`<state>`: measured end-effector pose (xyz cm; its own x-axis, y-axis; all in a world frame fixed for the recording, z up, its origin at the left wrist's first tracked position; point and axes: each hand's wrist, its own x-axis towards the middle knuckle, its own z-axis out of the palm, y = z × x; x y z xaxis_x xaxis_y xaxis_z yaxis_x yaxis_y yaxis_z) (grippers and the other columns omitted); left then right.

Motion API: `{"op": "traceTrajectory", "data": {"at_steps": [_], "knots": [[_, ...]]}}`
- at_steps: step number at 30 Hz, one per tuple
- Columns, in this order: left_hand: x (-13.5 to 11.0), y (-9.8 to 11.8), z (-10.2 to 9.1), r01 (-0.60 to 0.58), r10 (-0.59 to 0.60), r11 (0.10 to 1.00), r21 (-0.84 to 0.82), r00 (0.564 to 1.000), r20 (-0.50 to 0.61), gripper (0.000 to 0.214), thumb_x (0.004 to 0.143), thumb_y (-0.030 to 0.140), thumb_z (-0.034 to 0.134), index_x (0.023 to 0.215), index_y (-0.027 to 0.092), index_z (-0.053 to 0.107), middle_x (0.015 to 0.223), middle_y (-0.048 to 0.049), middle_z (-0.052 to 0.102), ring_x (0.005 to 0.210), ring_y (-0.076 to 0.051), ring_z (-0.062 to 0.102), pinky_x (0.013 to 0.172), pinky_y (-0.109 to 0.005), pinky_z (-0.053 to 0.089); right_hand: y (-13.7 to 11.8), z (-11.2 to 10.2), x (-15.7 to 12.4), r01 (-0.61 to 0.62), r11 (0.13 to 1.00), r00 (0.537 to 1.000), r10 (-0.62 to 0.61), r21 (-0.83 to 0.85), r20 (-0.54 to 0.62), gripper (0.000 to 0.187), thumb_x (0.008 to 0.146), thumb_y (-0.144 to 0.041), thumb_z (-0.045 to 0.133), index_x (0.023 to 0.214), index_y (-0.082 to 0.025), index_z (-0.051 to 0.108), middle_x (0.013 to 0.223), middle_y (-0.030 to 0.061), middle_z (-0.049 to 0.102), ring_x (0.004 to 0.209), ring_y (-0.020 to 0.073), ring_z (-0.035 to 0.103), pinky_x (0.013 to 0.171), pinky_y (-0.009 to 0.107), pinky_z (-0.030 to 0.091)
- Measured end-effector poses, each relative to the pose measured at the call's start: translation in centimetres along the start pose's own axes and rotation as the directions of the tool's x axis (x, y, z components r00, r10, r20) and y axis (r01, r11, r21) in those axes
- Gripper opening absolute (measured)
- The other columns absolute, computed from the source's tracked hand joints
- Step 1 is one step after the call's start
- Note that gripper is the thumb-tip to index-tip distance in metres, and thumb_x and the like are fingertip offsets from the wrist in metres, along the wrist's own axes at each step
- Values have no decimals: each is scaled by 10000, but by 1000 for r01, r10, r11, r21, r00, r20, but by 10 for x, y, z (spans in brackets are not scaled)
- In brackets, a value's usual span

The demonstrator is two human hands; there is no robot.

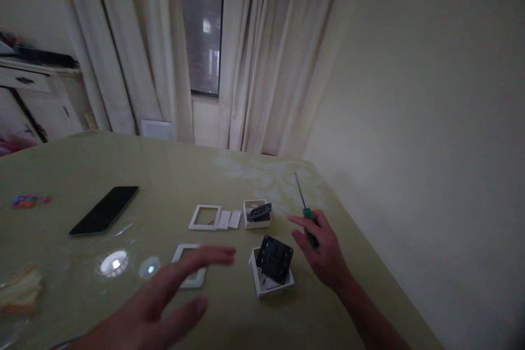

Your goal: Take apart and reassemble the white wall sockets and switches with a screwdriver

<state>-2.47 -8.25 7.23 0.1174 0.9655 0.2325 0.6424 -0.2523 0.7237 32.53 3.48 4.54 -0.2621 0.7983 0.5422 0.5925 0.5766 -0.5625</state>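
Green-handled slim screwdriver (307,215): gripping in right hand (326,250), with left hand (151,298) spread by near white rectangular frame (199,278). Best keep metal shaft (301,192) clear of square black plate (275,259).

BODY | bare left hand (151,303): slender, tapering fingers (205,257), rounded thumb (184,320), blurred outline | bare right hand (326,251): slim fingers | bare right forearm (363,306): slender, smoothly tapered
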Motion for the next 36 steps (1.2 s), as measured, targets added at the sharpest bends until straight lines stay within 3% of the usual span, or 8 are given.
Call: {"op": "traceTrajectory", "data": {"at_steps": [4, 7, 11, 16, 20, 25, 31, 36], "knots": [[68, 22, 15, 13, -68, 974, -224, 968, -240, 313, 1034, 460, 473, 1086, 266, 714, 1054, -58, 754, 1024, -277, 707, 919, -426, 588, 28, 31, -2, 19, 1000, 997, -18, 6, -74, 409, 1053, -505, 568, 1218, -218, 807, 1011, 79, 563, 949, 236, 621, 878, 372, 570], [91, 28, 53, 79, -112, 969, -234, 985, -129, 313, 970, 433, 503, 1140, 228, 669, 1077, -90, 733, 999, -291, 697, 847, -437, 604, 43, 34, -22, 2, 1000, 1000, -2, 30, 18, 543, 1008, -663, 575, 1245, -231, 803, 1046, 80, 557, 949, 236, 638, 862, 356, 581], [72, 15, 97, 101, -95, 994, -27, 979, 183, 725, 912, 538, 650, 1521, 177, 499, 1555, -210, 556, 1441, -425, 504, 1159, -643, 455, 42, 29, -31, -61, 994, 977, 41, 91, 211, 760, 866, -831, 644, 1317, -232, 768, 1147, 108, 546, 1113, 304, 635, 979, 406, 559], [43, 2, 103, 77, -128, 989, 129, 885, 447, 1047, 788, 517, 825, 1658, 183, 348, 1711, -225, 392, 1579, -492, 323, 1268, -725, 276, 33, 36, -32, -179, 979, 940, 141, 96, 312, 723, 726, -710, 862, 1244, -212, 774, 1228, 134, 552, 1252, 372, 600, 1076, 453, 513], [45, 1, 107, 25, -72, 993, 119, 909, 411, 933, 767, 381, 839, 1595, 212, 442, 1652, -190, 487, 1532, -459, 410, 1266, -672, 334, 30, 43, -35, -243, 965, 933, 203, 103, 298, 500, 752, -523, 866, 1116, -195, 764, 1167, 122, 582, 1193, 348, 632, 1044, 440, 525], [50, 1, 117, -51, 20, 995, 82, 939, 342, 763, 736, 213, 789, 1455, 227, 534, 1478, -134, 624, 1388, -370, 546, 1214, -535, 435, 27, 39, -34, -260, 958, 911, 201, 121, 360, 472, 739, -457, 865, 1118, -196, 758, 1271, 144, 574, 1305, 367, 581, 1112, 460, 468], [49, -4, 116, -67, 35, 994, 88, 946, 321, 728, 706, 189, 760, 1388, 230, 510, 1394, -131, 626, 1316, -369, 568, 1152, -541, 461, 22, 36, -34, -137, 940, 923, 7, 311, 384, 426, 697, -399, 913, 1040, -218, 735, 1146, 76, 568, 1104, 269, 608, 956, 345, 506], [45, -5, 118, -72, 52, 996, 47, 940, 338, 731, 681, 153, 730, 1367, 241, 492, 1340, -115, 625, 1254, -346, 593, 1107, -511, 487, 19, 37, -36, -84, 932, 868, -105, 352, 485, 401, 694, -328, 940, 1018, -229, 726, 1078, 40, 547, 964, 209, 602, 811, 275, 495]]}}
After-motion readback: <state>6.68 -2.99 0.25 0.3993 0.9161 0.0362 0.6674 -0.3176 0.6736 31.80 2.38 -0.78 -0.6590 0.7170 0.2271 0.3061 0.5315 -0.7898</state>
